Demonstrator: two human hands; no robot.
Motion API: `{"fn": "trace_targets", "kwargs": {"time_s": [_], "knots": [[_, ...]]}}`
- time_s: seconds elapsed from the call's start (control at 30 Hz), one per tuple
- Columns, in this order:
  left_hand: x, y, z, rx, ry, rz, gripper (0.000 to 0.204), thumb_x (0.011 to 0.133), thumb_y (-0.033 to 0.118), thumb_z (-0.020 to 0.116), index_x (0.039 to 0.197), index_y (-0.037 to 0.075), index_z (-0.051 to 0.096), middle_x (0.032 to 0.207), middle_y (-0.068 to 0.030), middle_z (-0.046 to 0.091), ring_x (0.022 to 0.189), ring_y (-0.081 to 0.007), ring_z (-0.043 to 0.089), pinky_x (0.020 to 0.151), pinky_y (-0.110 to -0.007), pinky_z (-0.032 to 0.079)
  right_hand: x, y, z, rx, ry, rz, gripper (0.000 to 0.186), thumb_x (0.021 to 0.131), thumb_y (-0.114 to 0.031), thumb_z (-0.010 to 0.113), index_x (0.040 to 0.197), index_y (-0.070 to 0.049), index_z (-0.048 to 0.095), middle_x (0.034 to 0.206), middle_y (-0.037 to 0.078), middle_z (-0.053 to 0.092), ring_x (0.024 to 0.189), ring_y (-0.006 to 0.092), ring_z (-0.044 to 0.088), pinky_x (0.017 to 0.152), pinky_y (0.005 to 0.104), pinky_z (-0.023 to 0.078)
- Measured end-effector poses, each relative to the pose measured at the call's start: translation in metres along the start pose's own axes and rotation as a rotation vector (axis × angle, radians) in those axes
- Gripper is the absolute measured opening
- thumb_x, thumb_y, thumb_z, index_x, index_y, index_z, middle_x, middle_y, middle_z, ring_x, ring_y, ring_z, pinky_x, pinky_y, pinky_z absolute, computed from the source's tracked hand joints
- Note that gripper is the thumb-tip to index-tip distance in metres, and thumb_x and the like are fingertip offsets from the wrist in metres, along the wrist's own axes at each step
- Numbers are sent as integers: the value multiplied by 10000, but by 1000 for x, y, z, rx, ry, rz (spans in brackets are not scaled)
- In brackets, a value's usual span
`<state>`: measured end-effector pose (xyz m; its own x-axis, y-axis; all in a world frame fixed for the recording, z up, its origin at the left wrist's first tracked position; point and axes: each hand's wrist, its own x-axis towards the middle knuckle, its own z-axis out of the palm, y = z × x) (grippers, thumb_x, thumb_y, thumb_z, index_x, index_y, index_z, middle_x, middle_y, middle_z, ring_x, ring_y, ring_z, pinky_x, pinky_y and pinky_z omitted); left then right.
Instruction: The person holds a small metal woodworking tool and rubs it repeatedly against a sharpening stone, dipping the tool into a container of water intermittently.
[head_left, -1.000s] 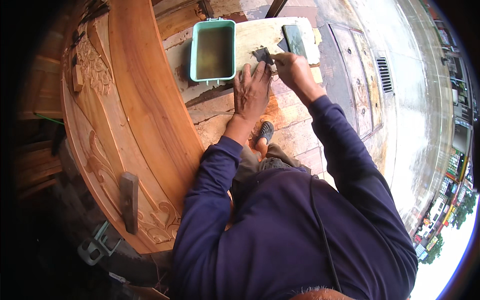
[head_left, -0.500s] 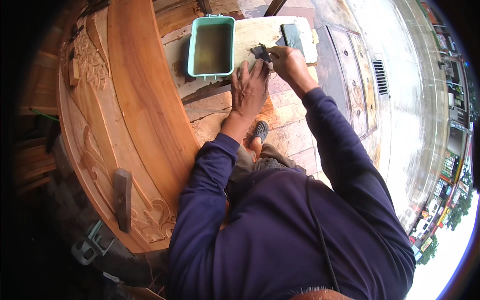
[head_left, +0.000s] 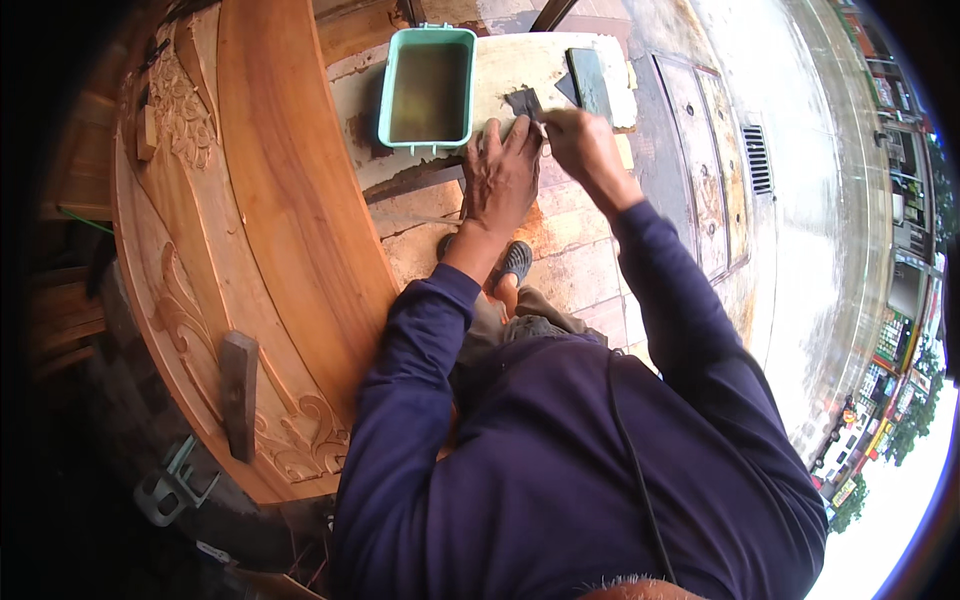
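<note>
My left hand (head_left: pixel 500 175) lies with fingers stretched over the near edge of a pale, worn board (head_left: pixel 350 140), its fingertips at a crumpled dark grey piece (head_left: pixel 523 100). My right hand (head_left: pixel 585 150) is closed in a pinch beside that piece, on something small I cannot make out. A mint-green tub (head_left: pixel 425 85) of murky liquid sits on the board just beyond my left hand, to its left. A long dark green-grey slab (head_left: pixel 590 85) lies beyond my right hand, with a small dark flat piece (head_left: pixel 566 88) next to it.
A large carved wooden panel (head_left: pixel 290 230) fills the left, with a dark wood block (head_left: pixel 238 395) on it. A teal-grey plastic object (head_left: pixel 170 485) is at lower left. My feet (head_left: pixel 515 265) are below on tiled floor. Wet pavement with a drain grate (head_left: pixel 757 160) and a roadside lie right.
My pinching right hand rose slightly half a second ago and has since moved back down and a little right, blurred at the fingertips. My left hand stays at the dark piece.
</note>
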<state>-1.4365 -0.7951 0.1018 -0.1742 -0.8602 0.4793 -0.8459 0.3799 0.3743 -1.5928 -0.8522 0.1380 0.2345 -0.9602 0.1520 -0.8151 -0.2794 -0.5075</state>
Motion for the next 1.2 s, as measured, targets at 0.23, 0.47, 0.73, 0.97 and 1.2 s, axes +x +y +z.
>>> {"fn": "trace_targets", "kwargs": {"time_s": [0.23,0.47,0.73,0.97,1.2], "knots": [[-2,-2,3,35,12,-8,350,1024,233,641,1350,122,696,1417,-42,632,1255,-353,540,1073,-534,408,-12,0,-1,11,3,-26,242,965,-118,622,1085,-94,831,969,243,756,889,392,767,834,456,621],[-3,-1,5,23,10,5,359,1024,244,643,1361,131,688,1422,-40,626,1269,-360,543,1080,-543,409,-3,-1,-5,11,7,-40,211,940,-129,656,1040,-55,826,908,278,726,855,398,758,802,465,613],[-2,3,3,41,3,4,352,1025,247,644,1355,135,692,1405,-34,638,1259,-355,554,1079,-534,412,1,6,-4,-48,4,-11,240,932,-106,644,1072,-74,836,906,258,747,836,410,763,811,466,621],[-2,0,4,17,-1,-14,379,998,210,657,1368,134,683,1425,-40,625,1278,-366,541,1090,-540,399,24,-4,-9,-125,-17,22,205,952,-133,684,1087,-87,832,983,218,766,864,406,765,762,442,627],[1,4,3,20,5,0,370,1003,213,650,1358,113,678,1397,-51,625,1283,-361,531,1077,-548,400,23,2,-9,-92,19,12,201,936,-111,698,1082,-65,830,946,228,767,850,402,771,779,444,625]]}}
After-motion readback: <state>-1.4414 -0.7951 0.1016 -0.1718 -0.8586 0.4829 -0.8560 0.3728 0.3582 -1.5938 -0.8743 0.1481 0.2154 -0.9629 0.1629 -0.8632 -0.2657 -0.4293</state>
